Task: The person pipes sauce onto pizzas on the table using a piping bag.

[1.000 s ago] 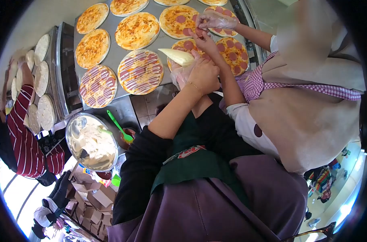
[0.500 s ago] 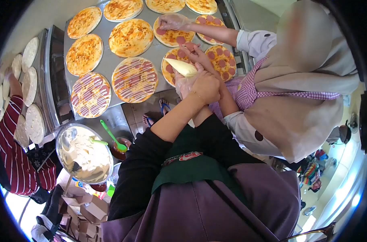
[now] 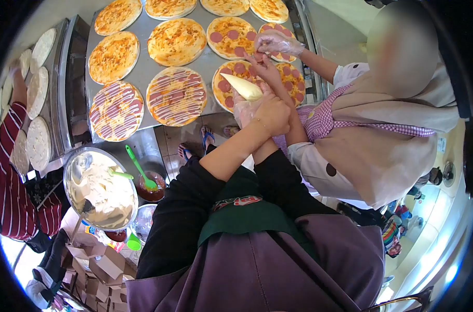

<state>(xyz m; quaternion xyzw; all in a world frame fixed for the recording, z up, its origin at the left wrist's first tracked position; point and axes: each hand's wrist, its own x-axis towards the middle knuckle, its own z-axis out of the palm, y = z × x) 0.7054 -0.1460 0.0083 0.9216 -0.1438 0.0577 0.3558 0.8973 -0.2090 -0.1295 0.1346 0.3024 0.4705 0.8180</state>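
Observation:
My forearms cross in front of me. My left hand (image 3: 273, 115), bare with a thin bracelet at the wrist, is closed round the rear end of a piping bag (image 3: 243, 87) filled with something pale yellow. Under the bag, my right hand (image 3: 244, 110) in a clear glove grips it from the side. The bag's narrow tip points up and left, over a pizza (image 3: 223, 86) with sausage slices. Further left lie two pizzas with white stripes, one in the middle (image 3: 176, 96) and one at the tray's corner (image 3: 116, 111). Part of each hand's grip is hidden.
A co-worker (image 3: 351, 130) on the right reaches gloved and bare hands over the metal tray (image 3: 143, 52), close to mine. Lower left are a bowl of cream (image 3: 101, 190) and a sauce bowl (image 3: 151, 193) with a green spatula. Another person's striped sleeve is far left.
The view has shifted slightly, so the pizzas sit higher in it. The co-worker's gloved hand has moved right, nearer their other hand. My hands keep their hold on the bag.

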